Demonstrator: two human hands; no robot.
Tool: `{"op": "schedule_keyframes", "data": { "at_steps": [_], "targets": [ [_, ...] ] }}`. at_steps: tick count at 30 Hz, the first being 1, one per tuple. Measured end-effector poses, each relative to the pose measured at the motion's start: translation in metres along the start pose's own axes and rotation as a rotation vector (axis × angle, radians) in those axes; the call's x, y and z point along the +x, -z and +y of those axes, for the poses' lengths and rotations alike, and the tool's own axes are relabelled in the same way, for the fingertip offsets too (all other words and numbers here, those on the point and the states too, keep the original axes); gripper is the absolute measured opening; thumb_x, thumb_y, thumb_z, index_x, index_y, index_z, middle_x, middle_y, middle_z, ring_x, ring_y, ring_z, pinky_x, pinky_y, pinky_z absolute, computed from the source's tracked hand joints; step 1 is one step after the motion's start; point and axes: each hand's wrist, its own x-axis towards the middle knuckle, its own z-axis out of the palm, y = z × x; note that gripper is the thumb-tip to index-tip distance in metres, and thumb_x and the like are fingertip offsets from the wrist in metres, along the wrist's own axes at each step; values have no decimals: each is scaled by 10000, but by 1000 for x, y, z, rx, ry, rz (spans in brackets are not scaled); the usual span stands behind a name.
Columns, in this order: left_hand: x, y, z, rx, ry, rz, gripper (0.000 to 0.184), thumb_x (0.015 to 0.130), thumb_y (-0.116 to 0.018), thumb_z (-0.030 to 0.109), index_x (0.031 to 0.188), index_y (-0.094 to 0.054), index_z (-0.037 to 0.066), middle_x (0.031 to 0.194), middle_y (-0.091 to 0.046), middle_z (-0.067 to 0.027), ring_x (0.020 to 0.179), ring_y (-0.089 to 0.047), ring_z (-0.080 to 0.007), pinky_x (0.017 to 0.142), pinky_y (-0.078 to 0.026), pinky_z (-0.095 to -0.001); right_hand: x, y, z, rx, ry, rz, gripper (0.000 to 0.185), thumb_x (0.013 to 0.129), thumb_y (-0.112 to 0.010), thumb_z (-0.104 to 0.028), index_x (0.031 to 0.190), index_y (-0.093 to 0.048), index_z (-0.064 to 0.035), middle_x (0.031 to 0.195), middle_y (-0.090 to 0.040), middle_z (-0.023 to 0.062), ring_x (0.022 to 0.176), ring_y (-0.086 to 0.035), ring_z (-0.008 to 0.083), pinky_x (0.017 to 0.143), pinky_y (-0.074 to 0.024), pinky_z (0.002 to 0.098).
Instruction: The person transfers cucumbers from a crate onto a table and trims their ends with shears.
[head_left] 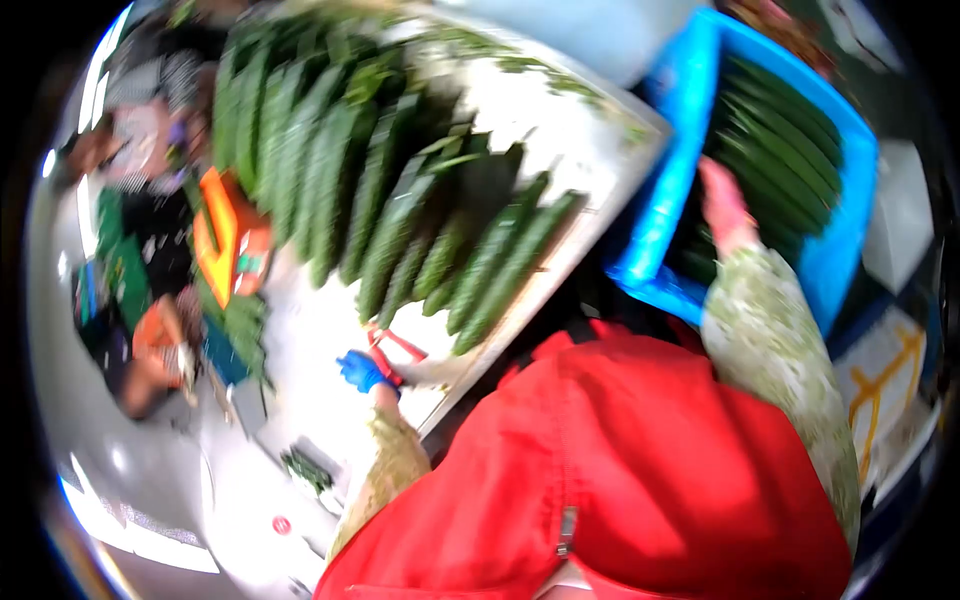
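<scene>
Right pink-gloved hand (726, 203) is in bright-blue plastic container (846, 255), beside long green cucumbers (785, 140); can't tell grip. Left blue-gloved hand (362, 371) touches slim red tool (406, 348) over white tabletop (312, 365); grip unclear.

"What finish shows at eleven o'clock?"
"The cucumbers (330, 165) look bumpy, with a soft sheen; the pale tabletop (510, 95) by them looks smooth."
"And at two?"
"A blue container (682, 165), glossy and creased like plastic."
"Anything rubbery?"
"Smooth blue on the left hand (362, 371) at eight; duller pink on the right hand (725, 205) at two, though blurred."
"Five o'clock?"
"A red garment (640, 450), matt cloth, its zip pull (567, 530) shiny metal."
"Three?"
"Printed cloth, the right sleeve (775, 335)."
</scene>
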Motion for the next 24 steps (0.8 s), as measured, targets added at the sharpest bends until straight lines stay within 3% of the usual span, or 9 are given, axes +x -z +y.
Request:
{"op": "schedule_keyframes", "data": {
  "at_steps": [1, 2, 4, 9, 13, 16, 18, 22, 24],
  "targets": [
    [-15, 22, 24, -3, 107, -34, 537, 924, -394, 424, 1343, -471, 97, 1259, -518, -219, 1083, -545, -381, 900, -430, -508, 10, 8, 7, 7, 194, -189, 349, 975, -439, -221, 1232, -569, -24, 1226, -603, 82, 1146, -527, 183, 1052, -361, 337],
    [-30, 42, 50, -21, 207, -80, 548, 918, -403, 440, 1353, -462, 111, 1298, -494, -208, 1127, -523, -368, 910, -423, -508, 22, 21, 12, 492, -154, -173, 344, 966, -475, -260, 1217, -577, -49, 1228, -604, 89, 1154, -534, 222, 1057, -364, 353],
    [-31, 40, 49, -10, 169, -88, 570, 916, -402, 451, 1371, -439, 110, 1314, -484, -193, 1184, -479, -354, 937, -399, -512, 11, 27, -11, 561, -321, -254, 376, 955, -500, -304, 1238, -563, -64, 1253, -592, 91, 1180, -524, 254, 1067, -358, 383],
    [-43, 60, 69, 29, 215, -139, 568, 924, -408, 429, 1404, -410, 125, 1342, -468, -190, 1226, -439, -350, 976, -371, -511, 25, 35, -8, 586, -398, -356, 446, 957, -505, -328, 1308, -506, -53, 1347, -530, 66, 1244, -473, 241, 1094, -318, 393],
    [-55, 49, 65, -17, 163, 41, 601, 931, -409, 465, 1436, -367, 141, 1416, -398, -214, 1301, -371, -389, 1037, -308, -564, 14, 20, -43, 563, -387, -457, 512, 967, -490, -338, 1376, -441, -35, 1395, -484, 74, 1286, -436, 244, 1124, -280, 377],
    [-55, 48, 67, -50, 213, 24, 623, 920, -429, 466, 1454, -340, 158, 1441, -372, -192, 1338, -325, -387, 1069, -265, -562, -2, 11, -63, 534, -303, -624, 562, 945, -520, -369, 1391, -420, -43, 1417, -460, 84, 1313, -408, 254, 1130, -270, 405],
    [-53, 72, 78, -77, 264, -131, 630, 913, -439, 468, 1453, -343, 158, 1448, -366, -183, 1348, -314, -382, 1076, -258, -556, 2, 13, -57, 522, -309, -619, 577, 940, -510, -398, 1409, -399, -83, 1445, -427, 78, 1331, -388, 276, 1133, -261, 443],
    [-56, 56, 72, -92, 241, 13, 640, 905, -452, 461, 1456, -339, 155, 1449, -371, -190, 1361, -298, -387, 1086, -233, -562, 56, 52, 19, 524, -442, -466, 669, 915, -525, -468, 1432, -365, -76, 1468, -394, 84, 1338, -371, 268, 1135, -245, 425],
    [-58, 59, 75, -103, 239, 23, 641, 904, -458, 453, 1456, -338, 152, 1447, -376, -194, 1357, -303, -393, 1087, -227, -565, 18, 18, -32, 479, -299, -618, 679, 906, -518, -496, 1428, -379, -85, 1465, -400, 79, 1349, -353, 256, 1140, -229, 422]
  ]
}}
